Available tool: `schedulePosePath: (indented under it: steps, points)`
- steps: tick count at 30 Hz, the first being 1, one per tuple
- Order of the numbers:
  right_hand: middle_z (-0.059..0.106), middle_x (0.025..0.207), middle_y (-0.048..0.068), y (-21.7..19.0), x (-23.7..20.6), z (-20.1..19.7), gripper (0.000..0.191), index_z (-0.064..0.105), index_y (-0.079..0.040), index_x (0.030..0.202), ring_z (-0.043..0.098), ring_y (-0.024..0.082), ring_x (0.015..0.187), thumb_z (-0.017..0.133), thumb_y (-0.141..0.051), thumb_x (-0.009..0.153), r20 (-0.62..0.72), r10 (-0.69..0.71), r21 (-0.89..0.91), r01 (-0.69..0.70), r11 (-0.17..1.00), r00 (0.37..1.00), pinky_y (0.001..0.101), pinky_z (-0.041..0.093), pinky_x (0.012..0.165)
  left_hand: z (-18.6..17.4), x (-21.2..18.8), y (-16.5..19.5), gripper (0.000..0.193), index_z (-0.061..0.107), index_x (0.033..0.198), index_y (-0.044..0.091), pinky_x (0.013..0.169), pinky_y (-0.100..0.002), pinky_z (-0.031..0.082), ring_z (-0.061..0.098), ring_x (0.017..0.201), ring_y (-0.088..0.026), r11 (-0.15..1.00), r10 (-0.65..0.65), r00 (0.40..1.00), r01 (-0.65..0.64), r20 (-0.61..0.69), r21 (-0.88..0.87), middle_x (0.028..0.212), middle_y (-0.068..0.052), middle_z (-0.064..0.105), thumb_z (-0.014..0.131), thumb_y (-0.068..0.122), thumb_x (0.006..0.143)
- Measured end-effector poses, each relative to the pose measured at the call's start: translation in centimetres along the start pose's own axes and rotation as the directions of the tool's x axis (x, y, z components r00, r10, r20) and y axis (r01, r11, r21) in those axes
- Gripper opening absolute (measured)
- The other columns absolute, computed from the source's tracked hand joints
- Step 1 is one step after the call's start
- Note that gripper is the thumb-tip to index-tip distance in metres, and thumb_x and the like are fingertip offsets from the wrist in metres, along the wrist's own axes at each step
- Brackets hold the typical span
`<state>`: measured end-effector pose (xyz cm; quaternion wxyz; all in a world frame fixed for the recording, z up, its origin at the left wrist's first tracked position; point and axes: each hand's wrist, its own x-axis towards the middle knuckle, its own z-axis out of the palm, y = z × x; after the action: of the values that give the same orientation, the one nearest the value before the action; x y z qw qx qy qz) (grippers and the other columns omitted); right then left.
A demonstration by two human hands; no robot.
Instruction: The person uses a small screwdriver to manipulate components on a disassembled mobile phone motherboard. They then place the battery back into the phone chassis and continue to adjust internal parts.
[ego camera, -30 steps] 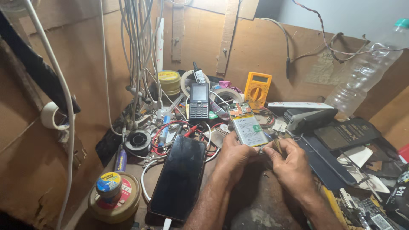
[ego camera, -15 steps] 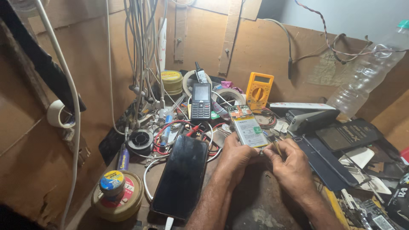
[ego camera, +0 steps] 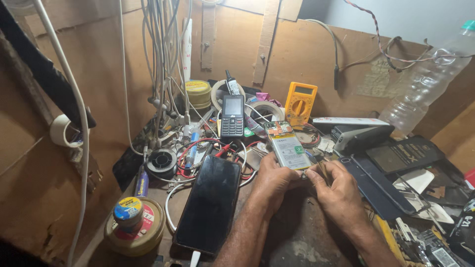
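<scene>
An opened phone with its battery showing [ego camera: 287, 146] lies face down in the middle of a cluttered bench. My left hand [ego camera: 269, 178] grips its lower left edge. At the phone's lower right corner, my right hand [ego camera: 336, 188] pinches a thin metal tool, likely tweezers [ego camera: 322, 170]. A black smartphone [ego camera: 210, 200] with a dark screen lies to the left of my left forearm, a white cable plugged into its near end.
A black keypad phone [ego camera: 232, 116] and a yellow multimeter [ego camera: 300, 104] stand at the back. Tape rolls [ego camera: 264, 110], red and white wires [ego camera: 198, 151], a solder spool [ego camera: 162, 160] and round tins [ego camera: 133, 227] crowd the left. Phone panels [ego camera: 381, 190] and a plastic bottle [ego camera: 425, 84] lie right.
Both hands stay on the opened phone with only slight finger shifts. The view has drifted a little; nothing was picked up or let go.
</scene>
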<state>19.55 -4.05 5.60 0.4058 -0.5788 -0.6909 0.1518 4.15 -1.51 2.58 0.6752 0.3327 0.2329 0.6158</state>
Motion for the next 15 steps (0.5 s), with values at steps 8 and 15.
schedulePosePath:
  steps: [8,15]
  points:
    - [0.067,0.092,0.01,-0.6,-0.3,-0.1,0.02,0.075,-0.001,0.095,0.069,0.021,0.083,0.072,-0.019,0.089,0.001,-0.028,-0.061,0.028,0.998,1.0,0.0352,0.053,0.076,0.2,-0.3,0.4,0.054,0.058,0.123,-0.01,0.088,-0.045,0.064,0.074,0.099,-0.032,1.0,0.019,0.999,-0.018,0.026,-0.023,0.11,-0.019,0.071,0.055,-0.012,0.069]
    - [0.073,0.092,0.006,0.7,0.1,-0.1,0.019,0.075,0.0,0.095,0.068,0.012,0.084,0.072,-0.019,0.092,-0.003,0.041,0.181,-0.039,0.983,0.999,0.029,0.053,0.078,0.0,-0.1,0.2,0.053,0.06,0.121,-0.01,0.091,-0.041,0.062,0.074,0.099,-0.029,0.999,0.038,0.999,-0.037,0.021,-0.03,0.11,-0.019,0.072,0.056,-0.012,0.069]
